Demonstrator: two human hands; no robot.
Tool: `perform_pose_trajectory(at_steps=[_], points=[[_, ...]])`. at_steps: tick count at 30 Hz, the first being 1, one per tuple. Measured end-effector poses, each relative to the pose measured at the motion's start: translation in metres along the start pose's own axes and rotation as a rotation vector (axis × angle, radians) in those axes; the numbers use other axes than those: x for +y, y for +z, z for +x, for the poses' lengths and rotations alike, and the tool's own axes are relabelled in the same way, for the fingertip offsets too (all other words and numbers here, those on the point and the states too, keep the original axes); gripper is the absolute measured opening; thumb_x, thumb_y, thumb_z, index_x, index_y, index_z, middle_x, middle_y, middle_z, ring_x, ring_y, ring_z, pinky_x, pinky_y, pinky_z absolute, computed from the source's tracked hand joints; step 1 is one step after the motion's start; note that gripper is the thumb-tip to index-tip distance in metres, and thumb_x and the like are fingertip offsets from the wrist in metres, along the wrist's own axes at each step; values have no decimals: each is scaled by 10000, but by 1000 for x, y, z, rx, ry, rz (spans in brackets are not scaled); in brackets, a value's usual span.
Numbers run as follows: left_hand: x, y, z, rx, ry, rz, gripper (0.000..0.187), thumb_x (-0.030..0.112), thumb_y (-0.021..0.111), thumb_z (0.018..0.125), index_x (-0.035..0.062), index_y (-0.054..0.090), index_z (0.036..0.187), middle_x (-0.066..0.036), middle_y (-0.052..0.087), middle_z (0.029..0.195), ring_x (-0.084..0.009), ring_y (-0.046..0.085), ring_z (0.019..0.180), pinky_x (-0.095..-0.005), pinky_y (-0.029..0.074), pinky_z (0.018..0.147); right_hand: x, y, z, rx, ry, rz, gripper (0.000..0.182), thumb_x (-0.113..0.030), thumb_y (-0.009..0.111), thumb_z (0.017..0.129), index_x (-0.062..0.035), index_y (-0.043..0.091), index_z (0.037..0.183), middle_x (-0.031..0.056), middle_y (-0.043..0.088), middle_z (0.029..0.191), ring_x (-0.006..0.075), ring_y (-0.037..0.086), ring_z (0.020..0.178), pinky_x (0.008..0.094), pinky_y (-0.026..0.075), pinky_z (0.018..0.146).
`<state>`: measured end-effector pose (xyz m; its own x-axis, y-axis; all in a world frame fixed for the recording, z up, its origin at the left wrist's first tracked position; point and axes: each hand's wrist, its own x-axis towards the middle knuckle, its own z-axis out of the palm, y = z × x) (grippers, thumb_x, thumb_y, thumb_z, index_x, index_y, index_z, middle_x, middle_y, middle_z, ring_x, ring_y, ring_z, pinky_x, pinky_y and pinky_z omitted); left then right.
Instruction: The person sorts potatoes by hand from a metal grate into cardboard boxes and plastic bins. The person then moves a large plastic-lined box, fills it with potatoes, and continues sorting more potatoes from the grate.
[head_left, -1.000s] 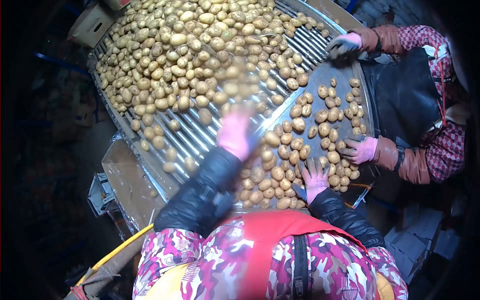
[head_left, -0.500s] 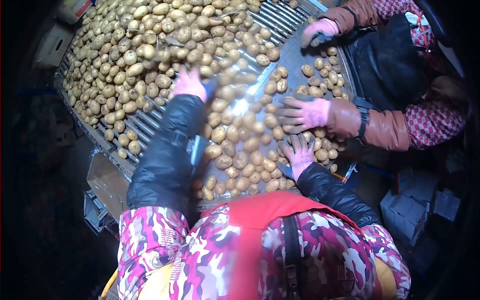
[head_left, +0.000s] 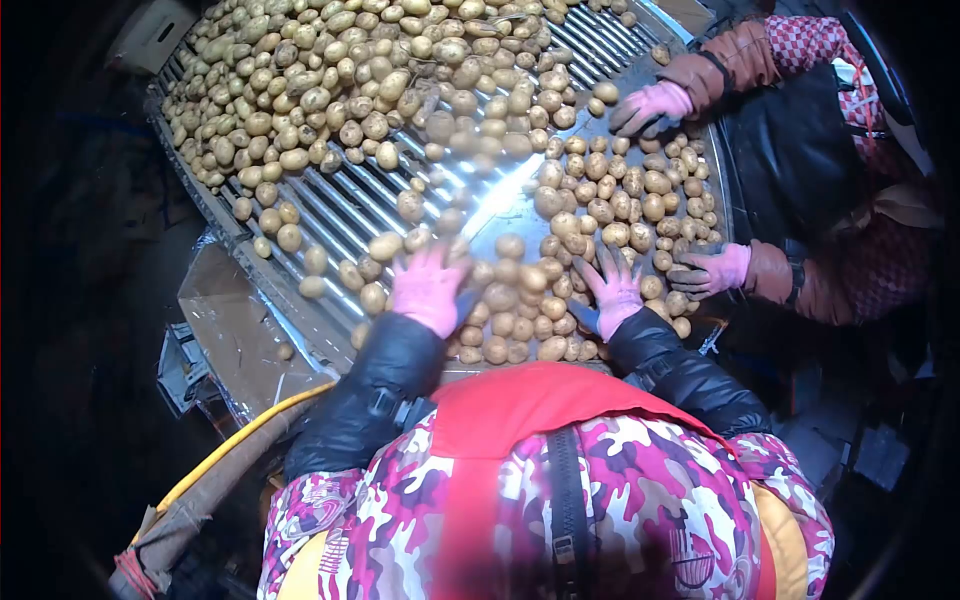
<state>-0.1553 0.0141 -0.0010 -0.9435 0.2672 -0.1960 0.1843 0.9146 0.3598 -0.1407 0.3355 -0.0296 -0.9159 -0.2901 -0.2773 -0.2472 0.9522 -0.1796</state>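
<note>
My left hand (head_left: 430, 288), in a pink glove with dark fingertips, lies spread at the left edge of a group of potatoes (head_left: 524, 328). Its fingers are slightly blurred. My right hand (head_left: 614, 290), gloved alike, is spread flat against the right part of that group, its fingertips touching potatoes. Between the two hands the potatoes lie close together on a metal surface (head_left: 490, 222), some smeared by motion. Neither hand is closed around a potato.
A large potato heap (head_left: 300, 85) covers the far slatted rack (head_left: 345, 205). At right, a co-worker's two gloved hands (head_left: 655, 108) are among more potatoes (head_left: 650, 185). A cardboard box (head_left: 235, 310) and yellow hose (head_left: 235, 440) are at lower left.
My left hand has come back from the heap toward my body, baring rack slats and bringing potatoes nearer. The co-worker's nearer hand has drawn right, away from my right hand.
</note>
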Motion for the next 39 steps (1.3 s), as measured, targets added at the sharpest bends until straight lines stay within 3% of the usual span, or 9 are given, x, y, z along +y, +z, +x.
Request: perform_pose_trajectory(at_steps=[4, 9, 14, 18, 25, 27, 31, 35, 39], points=[[-50, 2, -12, 17, -338, 327, 363, 465, 721, 876, 183, 779, 1097, -105, 642, 1348, -321, 583, 1247, -561, 382, 1109, 12, -4, 4, 196, -102, 177, 532, -364, 703, 908, -139, 602, 1379, 184, 490, 1504, 368, 414, 1434, 670, 208, 1200], [-61, -30, 52, 450, -183, 152, 312, 357, 720, 916, 104, 733, 1097, -148, 694, 1200, -355, 647, 1115, -442, 515, 966, 22, -26, 65, 519, -169, 212, 303, -225, 693, 919, -84, 676, 1187, 165, 662, 1289, 372, 623, 1152, 476, 481, 1017], [-63, -31, 132, -159, -374, 199, 527, 449, 688, 935, 117, 609, 1336, -182, 623, 1302, -359, 653, 1179, -438, 523, 1012, 7, -69, 157, -151, 64, 84, 365, -314, 540, 990, -78, 651, 1245, 195, 685, 1248, 374, 656, 1170, 495, 515, 987], [-34, -22, 134, -161, -364, 216, 542, 145, 835, 767, 16, 593, 1234, -227, 651, 1242, -389, 647, 1184, -456, 536, 994, 16, -48, 183, -115, 79, 76, 378, -322, 541, 993, -79, 648, 1262, 214, 683, 1242, 393, 663, 1158, 503, 523, 978], [-15, -12, 84, -114, -340, 46, 434, 372, 715, 900, 101, 647, 1232, -153, 654, 1209, -354, 646, 1143, -434, 517, 991, 22, -56, 161, -149, -105, 106, 297, -243, 565, 952, -86, 690, 1171, 195, 720, 1111, 369, 692, 1067, 492, 532, 933], [-27, -5, 87, 92, -347, -2, 437, 380, 722, 911, 127, 647, 1259, -145, 645, 1219, -349, 636, 1168, -445, 513, 986, 24, -58, 159, -175, -61, 220, 317, -251, 583, 960, -75, 682, 1203, 183, 732, 1017, 354, 712, 998, 466, 546, 858], [-8, -14, 122, -218, -217, 91, 493, 138, 545, 953, 282, 582, 1423, -192, 547, 1340, -375, 631, 1187, -440, 532, 996, 30, -65, 144, -71, 10, 592, 331, -282, 631, 959, -53, 696, 1189, 154, 725, 933, 259, 719, 879, 401, 545, 778], [-7, -14, 131, -215, -224, 89, 509, 67, 537, 932, 265, 609, 1395, -181, 569, 1321, -370, 650, 1156, -443, 535, 990, 51, -54, 134, -72, 352, 1418, 228, -244, 669, 949, -34, 722, 1020, 18, 658, 897, 124, 595, 721, 291, 495, 624], [-35, 19, 111, 37, -208, -226, 439, 63, 586, 923, 197, 659, 1335, -159, 647, 1218, -325, 688, 1084, -421, 541, 966, 15, -63, 124, -17, 321, 1603, 273, -296, 672, 975, -47, 689, 1086, 12, 624, 859, 101, 553, 677, 286, 464, 569]])
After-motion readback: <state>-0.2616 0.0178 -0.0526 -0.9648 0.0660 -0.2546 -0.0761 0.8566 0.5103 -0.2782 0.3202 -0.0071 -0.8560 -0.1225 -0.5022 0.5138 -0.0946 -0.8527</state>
